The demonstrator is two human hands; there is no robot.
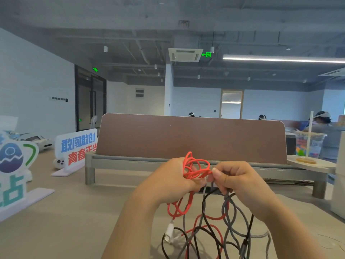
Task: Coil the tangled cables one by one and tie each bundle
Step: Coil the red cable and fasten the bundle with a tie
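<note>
Fingers (217, 174) of the right hand (237, 182) are pinched on a red cable (196, 168), whose loose loops are gripped in the closed left hand (173, 180) above the desk (65, 221), black cable (211, 228) and grey cable (235, 219) hanging tangled below.

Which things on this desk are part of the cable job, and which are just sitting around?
In the job:
red cable, bunched between left hand and right hand
black cable
grey braided cable

Lying about:
drink cup with straw
slogan sign
brown divider
</note>
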